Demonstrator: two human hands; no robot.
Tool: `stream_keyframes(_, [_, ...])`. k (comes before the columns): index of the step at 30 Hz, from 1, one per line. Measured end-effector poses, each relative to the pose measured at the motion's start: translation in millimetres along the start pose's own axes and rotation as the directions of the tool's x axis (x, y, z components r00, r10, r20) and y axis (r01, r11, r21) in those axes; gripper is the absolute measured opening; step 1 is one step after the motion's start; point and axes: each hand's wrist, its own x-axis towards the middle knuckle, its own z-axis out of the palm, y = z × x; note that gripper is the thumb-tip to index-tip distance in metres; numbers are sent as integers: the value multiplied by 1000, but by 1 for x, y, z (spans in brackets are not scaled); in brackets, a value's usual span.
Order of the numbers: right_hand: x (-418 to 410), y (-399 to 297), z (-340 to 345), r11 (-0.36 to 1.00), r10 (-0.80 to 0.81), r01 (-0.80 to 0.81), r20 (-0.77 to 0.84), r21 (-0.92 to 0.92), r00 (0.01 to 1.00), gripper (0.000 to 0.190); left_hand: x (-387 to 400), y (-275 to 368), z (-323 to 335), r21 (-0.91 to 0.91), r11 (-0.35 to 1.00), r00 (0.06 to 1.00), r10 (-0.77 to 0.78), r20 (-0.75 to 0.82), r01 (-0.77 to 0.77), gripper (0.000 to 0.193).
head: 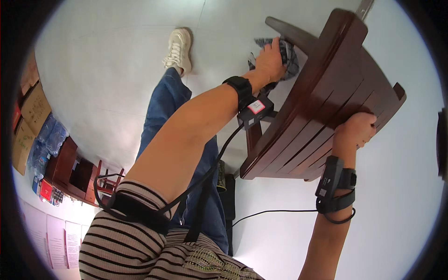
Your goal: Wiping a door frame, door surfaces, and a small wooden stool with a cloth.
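My left hand (270, 61) is closed on a crumpled dark patterned cloth (291, 63) beside a curved wooden part of a dark brown wooden chair (315, 101). The cloth lies close to this part; whether it is pressed on it I cannot tell. At the slatted panel (329, 129) of the chair, my right hand (357, 129) rests with its fingers curled at the panel's far edge, and the fingertips are partly hidden. The chair stands tilted in the view, its slats running diagonally. Black straps with small boxes sit on both forearms.
A black cable (224, 150) runs along my left arm, another (273, 211) from the right wrist. My shoe (178, 49) is on the pale floor (112, 63). At far left are cardboard boxes (35, 108), plastic-wrapped bundles (56, 136) and dark wooden furniture (64, 164). A patterned bin (221, 176) stands behind my leg.
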Motion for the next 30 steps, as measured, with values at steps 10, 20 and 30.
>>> stream_keyframes(10, [1, 3, 1, 998, -6, 4, 35, 62, 999, 53, -63, -55, 41, -48, 999, 1000, 20, 18, -19, 72])
stream_keyframes(20, [2, -4, 4, 998, 56, -56, 16, -1, 998, 55, -102, -132, 37, 5, 997, 857, -72, 510, 81, 51])
stream_keyframes(30, [12, 6, 7, 1000, -4, 5, 1, -29, 1000, 52, -155, -99, 34, -863, 152, 866, 69, 495, 481, 18])
